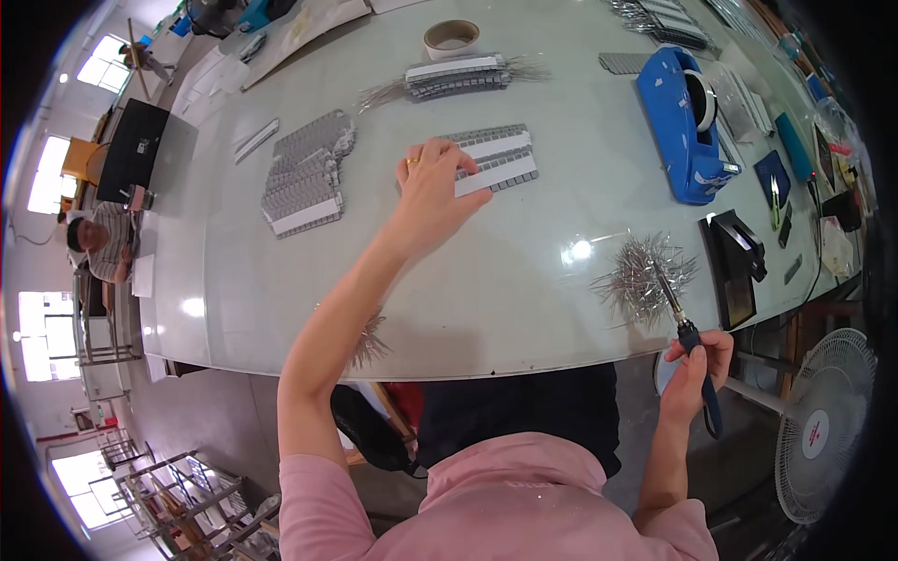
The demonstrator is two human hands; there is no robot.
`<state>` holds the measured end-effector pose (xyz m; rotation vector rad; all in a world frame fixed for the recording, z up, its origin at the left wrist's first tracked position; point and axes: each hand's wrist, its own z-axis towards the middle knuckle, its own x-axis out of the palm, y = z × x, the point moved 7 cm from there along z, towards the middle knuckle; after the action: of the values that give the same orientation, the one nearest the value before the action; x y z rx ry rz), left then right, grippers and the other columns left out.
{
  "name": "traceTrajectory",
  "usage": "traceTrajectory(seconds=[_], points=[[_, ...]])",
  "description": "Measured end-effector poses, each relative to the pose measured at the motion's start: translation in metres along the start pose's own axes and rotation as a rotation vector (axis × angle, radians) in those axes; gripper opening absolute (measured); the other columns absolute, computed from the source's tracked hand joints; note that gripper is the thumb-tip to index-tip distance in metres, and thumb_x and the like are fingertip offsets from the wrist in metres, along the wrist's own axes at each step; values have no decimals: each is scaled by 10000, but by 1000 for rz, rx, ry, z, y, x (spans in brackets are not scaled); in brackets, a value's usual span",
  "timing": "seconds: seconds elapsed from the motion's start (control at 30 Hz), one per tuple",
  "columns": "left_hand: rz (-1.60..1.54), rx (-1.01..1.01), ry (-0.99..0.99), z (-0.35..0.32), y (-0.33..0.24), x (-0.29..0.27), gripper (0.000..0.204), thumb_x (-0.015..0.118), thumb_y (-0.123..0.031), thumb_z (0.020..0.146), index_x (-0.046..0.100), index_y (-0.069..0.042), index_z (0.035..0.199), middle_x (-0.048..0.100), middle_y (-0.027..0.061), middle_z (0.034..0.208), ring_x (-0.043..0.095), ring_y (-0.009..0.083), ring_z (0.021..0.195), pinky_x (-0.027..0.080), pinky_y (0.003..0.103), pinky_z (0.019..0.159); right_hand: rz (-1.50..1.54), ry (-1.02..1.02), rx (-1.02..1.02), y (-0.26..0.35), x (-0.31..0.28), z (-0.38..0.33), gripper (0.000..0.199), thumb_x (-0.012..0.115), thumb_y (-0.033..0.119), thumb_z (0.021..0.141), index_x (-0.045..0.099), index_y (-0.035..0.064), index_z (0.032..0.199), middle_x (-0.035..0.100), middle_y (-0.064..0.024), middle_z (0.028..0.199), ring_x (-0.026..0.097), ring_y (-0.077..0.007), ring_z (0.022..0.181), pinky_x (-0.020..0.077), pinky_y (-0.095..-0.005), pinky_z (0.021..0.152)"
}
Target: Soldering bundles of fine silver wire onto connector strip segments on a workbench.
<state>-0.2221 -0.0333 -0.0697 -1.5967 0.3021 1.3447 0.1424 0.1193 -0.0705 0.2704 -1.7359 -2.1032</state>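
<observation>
My left hand (432, 192) reaches over a grey toothed panel with white bands (500, 154). Its fingers are bent and closed at the panel's left side, with the thumb along the nearer white band; the fingertips are partly hidden. At the right, my right hand (700, 365) grips a soldering iron (689, 335) by its dark handle. The iron's metal tip points up and away, over a tangled pile of thin silver wire bits (631, 280). Another tuft of silver wires (369, 344) shows beside my left forearm, partly covered by it.
Overlapping grey strips (304, 173) lie left of my hand. Beyond the panel are a bundle with wire ends (456, 77) and a tape roll (452, 37). A blue tape dispenser (669, 131) and a black stand (730, 266) are at right. A fan (823, 425) stands beside the table.
</observation>
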Motion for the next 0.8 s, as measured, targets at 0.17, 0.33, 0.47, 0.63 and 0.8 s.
traceTrajectory(seconds=[0.17,0.33,0.47,0.63,0.8], points=[[15,36,-114,-15,-3,-4,421,733,-277,743,578,-84,1084,470,93,1215,349,299,1208,197,448,1059,11,6,7,-1,-3,-1,253,603,190,858,489,17,1002,588,-121,795,562,-172,606,475,-290,588],[39,-62,-112,-18,8,-5,432,730,-281,756,575,-84,1107,468,86,1225,349,292,1210,204,446,1058,9,8,5,1,-3,-3,249,596,187,857,488,15,1001,582,-117,793,560,-171,604,480,-295,586],[2,-98,-103,-20,12,-4,423,732,-279,755,580,-81,1097,469,84,1223,348,290,1210,206,444,1056,6,8,-9,4,-3,-3,255,597,193,854,489,17,1003,576,-117,804,558,-170,614,479,-299,581],[-19,-111,-89,-23,12,-5,397,736,-245,749,583,-88,1081,473,81,1220,358,289,1192,225,446,1041,10,-17,0,4,-5,-7,266,599,200,853,491,16,1012,574,-121,811,556,-171,622,478,-300,578],[71,17,-31,-75,-14,-9,395,757,-212,724,580,-103,1060,475,90,1202,376,314,1173,266,462,1000,9,-16,-21,9,-13,-9,269,597,203,859,490,12,1015,577,-123,814,555,-175,615,478,-297,573]])
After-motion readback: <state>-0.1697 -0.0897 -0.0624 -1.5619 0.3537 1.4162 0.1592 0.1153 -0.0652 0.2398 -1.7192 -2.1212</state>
